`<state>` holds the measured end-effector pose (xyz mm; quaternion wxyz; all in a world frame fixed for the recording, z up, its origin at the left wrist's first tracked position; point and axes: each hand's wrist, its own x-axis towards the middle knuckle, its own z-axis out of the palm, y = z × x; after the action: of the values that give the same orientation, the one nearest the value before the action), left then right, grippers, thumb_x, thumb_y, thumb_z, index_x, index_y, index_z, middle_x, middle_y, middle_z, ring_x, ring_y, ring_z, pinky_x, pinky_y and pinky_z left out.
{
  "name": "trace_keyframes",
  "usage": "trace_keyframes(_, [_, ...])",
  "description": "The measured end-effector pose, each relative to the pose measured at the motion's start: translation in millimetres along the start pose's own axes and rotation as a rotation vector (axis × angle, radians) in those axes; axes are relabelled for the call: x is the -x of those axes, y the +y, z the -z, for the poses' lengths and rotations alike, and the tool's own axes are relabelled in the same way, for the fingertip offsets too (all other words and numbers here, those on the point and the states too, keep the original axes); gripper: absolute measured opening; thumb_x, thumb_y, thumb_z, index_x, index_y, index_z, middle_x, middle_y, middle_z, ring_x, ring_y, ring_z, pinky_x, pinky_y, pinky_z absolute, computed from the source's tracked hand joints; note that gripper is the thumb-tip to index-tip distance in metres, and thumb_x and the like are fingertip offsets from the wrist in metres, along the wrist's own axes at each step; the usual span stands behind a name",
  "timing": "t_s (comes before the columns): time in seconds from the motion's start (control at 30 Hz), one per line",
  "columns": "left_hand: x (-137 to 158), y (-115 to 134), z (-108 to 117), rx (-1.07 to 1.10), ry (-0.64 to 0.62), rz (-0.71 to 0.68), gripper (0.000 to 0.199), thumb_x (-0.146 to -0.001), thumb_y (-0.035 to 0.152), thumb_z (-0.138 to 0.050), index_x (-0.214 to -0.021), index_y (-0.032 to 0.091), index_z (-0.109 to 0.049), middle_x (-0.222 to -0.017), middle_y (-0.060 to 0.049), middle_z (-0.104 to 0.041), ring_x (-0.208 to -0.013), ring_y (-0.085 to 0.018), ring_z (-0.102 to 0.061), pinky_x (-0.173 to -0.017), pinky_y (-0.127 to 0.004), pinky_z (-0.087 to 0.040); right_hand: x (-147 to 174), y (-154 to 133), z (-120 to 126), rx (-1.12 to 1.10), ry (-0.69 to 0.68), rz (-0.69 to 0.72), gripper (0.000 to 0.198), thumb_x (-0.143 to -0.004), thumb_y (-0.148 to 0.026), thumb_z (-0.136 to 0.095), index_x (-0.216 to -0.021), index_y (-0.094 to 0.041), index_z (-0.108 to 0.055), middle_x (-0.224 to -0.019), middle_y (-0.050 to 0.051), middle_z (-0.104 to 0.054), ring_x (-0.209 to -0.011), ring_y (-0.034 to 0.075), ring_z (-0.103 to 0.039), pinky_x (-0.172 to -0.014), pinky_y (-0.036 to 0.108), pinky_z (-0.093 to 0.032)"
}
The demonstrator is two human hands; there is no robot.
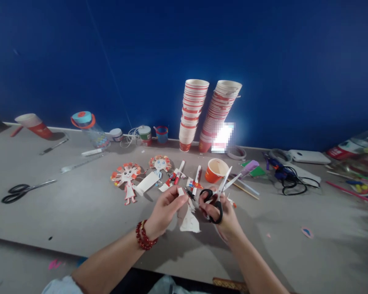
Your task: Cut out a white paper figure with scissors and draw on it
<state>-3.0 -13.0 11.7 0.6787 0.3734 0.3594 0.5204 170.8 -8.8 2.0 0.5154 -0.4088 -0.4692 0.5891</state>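
My left hand [167,208], wearing a red bead bracelet, pinches a small white piece of paper [180,191] between thumb and fingers. In my right hand [219,212] is a pair of scissors [222,188] with black handles, its blades spread and pointing away from me. A torn white paper scrap [190,222] lies on the table between the hands. Beyond them stands an orange-red paper cup [216,170]. Two paper dolls, one with a red-trimmed dress [129,188] and one drawn in blue [160,164], lie to the left beside a white paper strip [147,182].
Two tall stacks of paper cups, the left stack [194,110] and the right stack [219,110], lean by the blue wall. Another pair of scissors [24,190] lies far left, near a clear bottle [92,130]. Black cable [290,177] and a white power bank-like block [309,157] are at right.
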Motion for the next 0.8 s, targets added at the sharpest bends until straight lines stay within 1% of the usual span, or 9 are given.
trace_keyframes(0.07, [-0.1, -0.2, 0.3, -0.015, 0.017, -0.019, 0.022, -0.079, 0.035, -0.07, -0.076, 0.015, -0.06, -0.064, 0.003, -0.052, -0.055, -0.008, -0.045, -0.054, -0.019, -0.037, -5.2, 1.3, 10.5, 0.214, 0.087, 0.03, 0.029, -0.065, -0.035, -0.079, -0.078, -0.018, -0.057, -0.067, 0.0, -0.057, -0.055, 0.013, -0.048, -0.049, 0.024, -0.038])
trace_keyframes(0.13, [0.4, -0.4, 0.1, -0.033, 0.032, -0.049, 0.023, -0.08, 0.037, -0.069, -0.077, 0.016, -0.06, -0.066, 0.001, -0.056, -0.058, -0.009, -0.048, -0.056, -0.02, -0.039, -8.9, 2.9, 20.3, 0.392, 0.152, 0.051, 0.033, -0.065, -0.031, -0.079, -0.089, -0.019, -0.061, -0.064, -0.002, -0.055, -0.051, 0.013, -0.044, -0.045, 0.023, -0.036])
trace_keyframes(0.23, [1.1, -0.3, -0.2, -0.042, 0.04, -0.071, 0.023, -0.083, 0.038, -0.066, -0.079, 0.017, -0.058, -0.069, 0.0, -0.06, -0.059, -0.01, -0.051, -0.058, -0.022, -0.042, -8.2, 5.5, 24.3, 0.433, 0.211, 0.101, 0.04, -0.063, -0.027, -0.081, -0.097, -0.02, -0.06, -0.071, -0.001, -0.057, -0.056, 0.014, -0.047, -0.048, 0.023, -0.039])
trace_keyframes(0.3, [0.8, 0.0, -0.2, -0.032, 0.043, -0.079, 0.022, -0.083, 0.037, -0.065, -0.081, 0.017, -0.058, -0.069, 0.0, -0.06, -0.058, -0.01, -0.051, -0.057, -0.021, -0.042, -3.7, 7.1, 17.9, 0.361, 0.103, 0.073, 0.034, -0.065, -0.029, -0.081, -0.09, -0.02, -0.059, -0.077, 0.001, -0.059, -0.062, 0.015, -0.051, -0.053, 0.023, -0.042])
trace_keyframes(0.37, [-0.2, 0.2, -0.1, -0.019, 0.051, -0.108, 0.019, -0.083, 0.035, -0.065, -0.082, 0.017, -0.058, -0.071, 0.001, -0.059, -0.059, -0.01, -0.051, -0.058, -0.021, -0.042, 2.5, 8.2, 7.1, 0.26, -0.054, -0.019, 0.029, -0.068, -0.035, -0.078, -0.081, -0.019, -0.057, -0.072, 0.0, -0.057, -0.06, 0.014, -0.05, -0.052, 0.023, -0.041])
trace_keyframes(0.4, [-0.9, 0.4, 0.1, -0.011, 0.059, -0.125, 0.018, -0.083, 0.034, -0.066, -0.081, 0.017, -0.058, -0.073, 0.001, -0.06, -0.061, -0.01, -0.052, -0.059, -0.021, -0.042, 5.7, 8.3, 1.5, 0.232, -0.172, -0.054, 0.03, -0.068, -0.038, -0.077, -0.078, -0.018, -0.056, -0.069, 0.0, -0.056, -0.06, 0.015, -0.05, -0.052, 0.023, -0.04])
trace_keyframes(0.5, [-2.3, 0.8, 0.9, -0.003, 0.1, -0.172, 0.018, -0.082, 0.032, -0.067, -0.079, 0.018, -0.057, -0.075, 0.001, -0.061, -0.064, -0.011, -0.053, -0.062, -0.022, -0.043, 14.0, 6.9, -11.2, 0.19, -0.316, -0.047, 0.029, -0.074, -0.042, -0.071, -0.082, -0.017, -0.058, -0.073, 0.001, -0.057, -0.064, 0.016, -0.05, -0.059, 0.025, -0.041])
trace_keyframes(0.63, [-1.1, 1.8, 2.2, -0.071, 0.148, -0.22, 0.018, -0.083, 0.032, -0.066, -0.077, 0.018, -0.056, -0.072, 0.001, -0.059, -0.063, -0.01, -0.051, -0.062, -0.021, -0.042, 19.7, 4.9, -15.9, 0.245, -0.339, -0.069, 0.029, -0.08, -0.044, -0.065, -0.08, -0.016, -0.058, -0.068, 0.0, -0.055, -0.061, 0.015, -0.049, -0.056, 0.025, -0.038])
trace_keyframes(0.8, [2.8, 5.5, 1.0, -0.18, 0.132, -0.242, 0.018, -0.086, 0.032, -0.062, -0.078, 0.018, -0.055, -0.074, 0.0, -0.059, -0.065, -0.011, -0.051, -0.063, -0.022, -0.042, 21.5, 7.7, -16.3, 0.288, -0.322, -0.083, 0.033, -0.079, -0.048, -0.064, -0.078, -0.015, -0.058, -0.062, 0.0, -0.053, -0.054, 0.013, -0.046, -0.05, 0.024, -0.037])
